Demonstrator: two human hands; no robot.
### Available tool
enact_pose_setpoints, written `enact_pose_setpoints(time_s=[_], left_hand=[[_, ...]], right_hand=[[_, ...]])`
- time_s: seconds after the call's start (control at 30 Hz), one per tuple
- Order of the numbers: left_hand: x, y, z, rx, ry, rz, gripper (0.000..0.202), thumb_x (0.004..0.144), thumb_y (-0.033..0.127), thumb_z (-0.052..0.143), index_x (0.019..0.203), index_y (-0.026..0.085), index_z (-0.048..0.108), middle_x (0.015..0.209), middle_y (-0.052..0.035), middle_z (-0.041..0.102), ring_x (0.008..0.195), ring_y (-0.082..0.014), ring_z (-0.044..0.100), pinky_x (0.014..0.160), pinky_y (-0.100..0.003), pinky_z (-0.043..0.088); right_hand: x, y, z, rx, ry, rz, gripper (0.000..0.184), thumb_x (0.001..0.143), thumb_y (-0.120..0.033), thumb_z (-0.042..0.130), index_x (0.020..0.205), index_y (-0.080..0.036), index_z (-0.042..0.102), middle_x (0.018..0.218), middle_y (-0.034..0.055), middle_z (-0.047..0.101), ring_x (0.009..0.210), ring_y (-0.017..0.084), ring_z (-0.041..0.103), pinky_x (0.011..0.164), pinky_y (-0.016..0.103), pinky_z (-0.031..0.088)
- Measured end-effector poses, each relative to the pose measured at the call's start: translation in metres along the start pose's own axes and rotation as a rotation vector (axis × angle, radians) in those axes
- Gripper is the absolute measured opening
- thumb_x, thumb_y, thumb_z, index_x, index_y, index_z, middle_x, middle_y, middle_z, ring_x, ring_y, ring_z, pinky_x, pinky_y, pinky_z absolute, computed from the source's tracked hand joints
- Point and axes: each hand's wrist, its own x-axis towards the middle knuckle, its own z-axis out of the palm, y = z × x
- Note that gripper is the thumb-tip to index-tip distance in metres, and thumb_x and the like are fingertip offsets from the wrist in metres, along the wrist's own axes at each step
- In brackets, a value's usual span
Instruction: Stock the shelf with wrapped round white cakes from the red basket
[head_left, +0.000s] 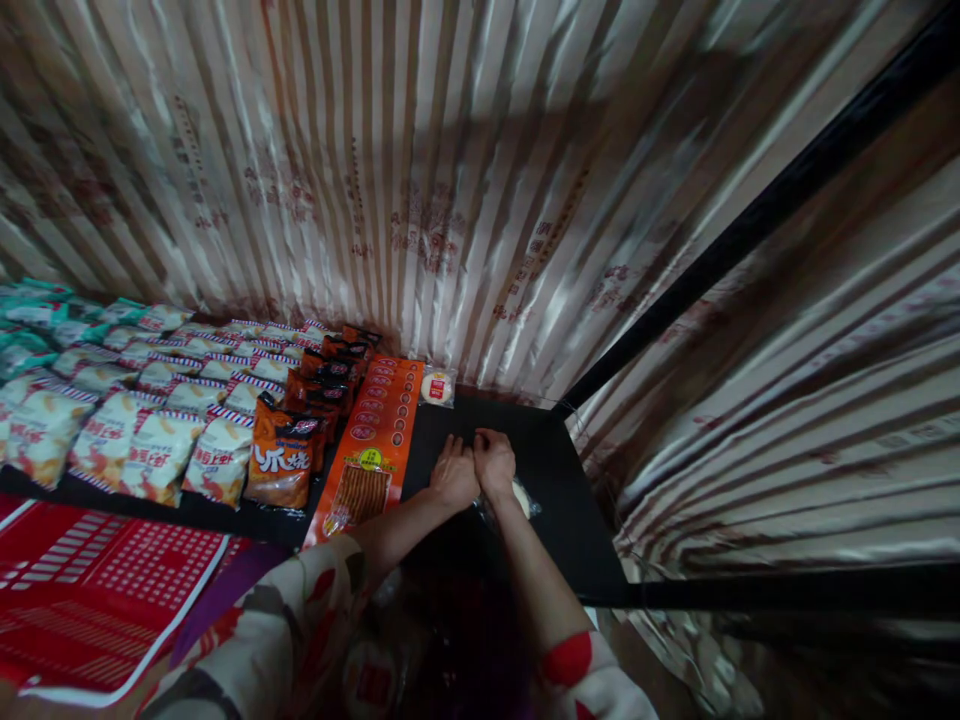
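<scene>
Black, flat shelf (574, 500) reached over

A long, orange plastic packet (373, 440) is laid front to back, probably for display. Left hand (455, 472) and right hand (495, 465) are set together, fingers (486, 438) curled; whether anything is clamped cannot be told. On the shelf, a round, white, clear-wrapped packet (521, 500) is partly hidden by the right wrist (502, 497); no long axis can be made out.

Packet (523, 499) on shelf (574, 500) — snack bags (217, 456) left, curtain (420, 150) behind.

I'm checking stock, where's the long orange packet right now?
In the head view, left of centre on the black shelf, the long orange packet lies between the orange-brown bags and the left hand.
</scene>
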Motion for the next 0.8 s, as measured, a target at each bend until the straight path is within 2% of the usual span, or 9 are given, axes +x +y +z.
enact_pose_setpoints(time_s=[0.23, 0.37, 0.63, 0.8], left_hand=[[-0.029, 0.020, 0.020, -0.031, -0.036, 0.049, 0.051, 0.079, 0.020, 0.036, 0.127, 0.006, 0.048, 0.129, -0.0143, 0.053, 0.131, -0.0225, 0.034, 0.114, -0.039, 0.021], [-0.047, 0.027, 0.028, -0.053, -0.062, 0.079, 0.056, 0.078, 0.022, 0.038, 0.131, 0.006, 0.042, 0.137, -0.0146, 0.044, 0.134, -0.0246, 0.029, 0.112, -0.042, 0.024], [-0.082, 0.033, 0.031, 0.008, -0.108, 0.087, 0.061, 0.074, 0.019, 0.044, 0.132, 0.003, 0.040, 0.146, -0.0170, 0.029, 0.138, -0.0277, 0.017, 0.113, -0.039, 0.022], [-0.104, 0.029, 0.033, 0.052, -0.079, 0.079, 0.062, 0.074, 0.019, 0.044, 0.133, 0.000, 0.037, 0.147, -0.0194, 0.025, 0.138, -0.0290, 0.016, 0.113, -0.039, 0.021]], right_hand=[[-0.031, 0.019, -0.028, -0.133, 0.037, -0.007, 0.031, 0.083, -0.021, 0.041, 0.098, -0.012, 0.067, 0.104, 0.0119, 0.064, 0.098, 0.020, 0.056, 0.089, 0.028, 0.037], [-0.050, 0.030, -0.039, -0.237, 0.043, 0.039, 0.030, 0.082, -0.022, 0.043, 0.096, -0.011, 0.067, 0.103, 0.0126, 0.065, 0.104, 0.023, 0.053, 0.093, 0.031, 0.033], [-0.091, 0.038, -0.042, -0.225, 0.057, 0.151, 0.035, 0.081, -0.021, 0.043, 0.105, -0.011, 0.066, 0.110, 0.0140, 0.063, 0.108, 0.024, 0.054, 0.092, 0.031, 0.034], [-0.111, 0.033, -0.042, -0.205, 0.024, 0.124, 0.036, 0.082, -0.021, 0.042, 0.108, -0.011, 0.064, 0.111, 0.0138, 0.064, 0.111, 0.023, 0.053, 0.094, 0.031, 0.034]])
